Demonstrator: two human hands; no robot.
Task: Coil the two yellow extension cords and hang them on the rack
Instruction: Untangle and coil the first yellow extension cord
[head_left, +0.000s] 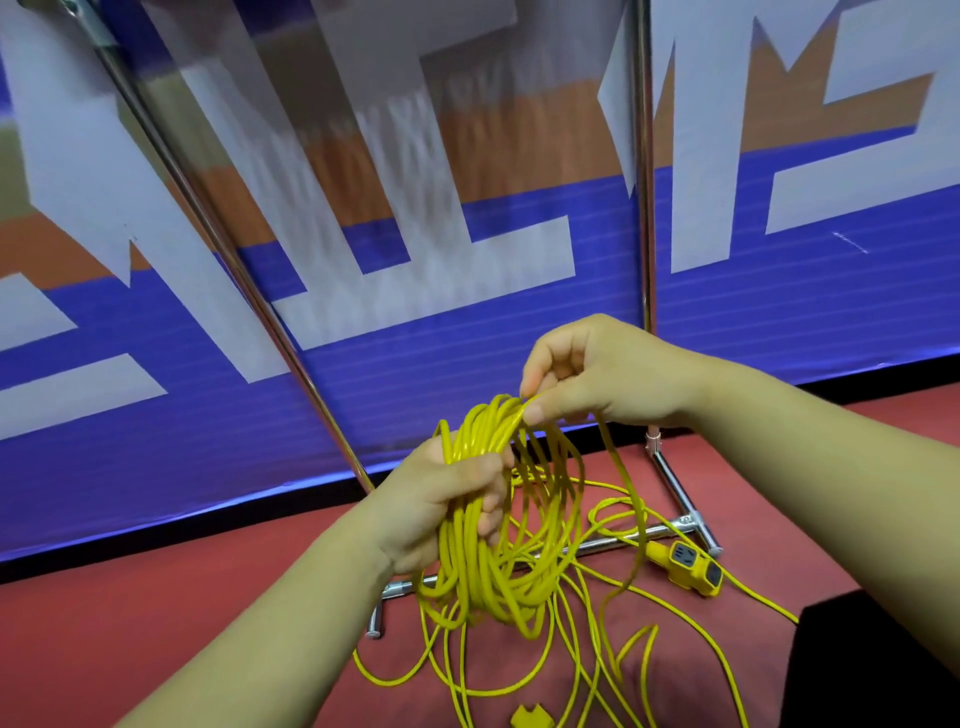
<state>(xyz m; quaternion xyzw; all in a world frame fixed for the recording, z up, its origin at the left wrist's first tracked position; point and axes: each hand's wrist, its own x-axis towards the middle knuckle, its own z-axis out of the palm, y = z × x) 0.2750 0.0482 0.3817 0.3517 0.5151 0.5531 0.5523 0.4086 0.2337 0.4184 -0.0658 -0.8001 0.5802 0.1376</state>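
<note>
**Slack around the rack's foot could snag the coil**

The rack (645, 208), two chrome uprights on a low base bar, stands against a printed banner. Its top rail is cut off above, so the hanging place cannot be seen.

In front of the rack's base, loose yellow cord (636, 642) sprawls over the red floor in crossing loops, and some strands lie across the base bar. I judge it could catch on that bar, or knot, as it is drawn up. Whether this slack is one cord or two is hard to make out.

The coil (483, 535) hangs in front of the rack, between its uprights. The left hand (441, 499) has its fingers curled round the upper strands; the loops look uneven, and some might slip free. Just above, the right hand (587, 374) pinches a single strand between thumb and fingertips at the coil's top.

A socket block (693, 569) lies at the rack's right foot and may drag against it. A small yellow piece (527, 717) well in front of the rack is cut off.
</note>
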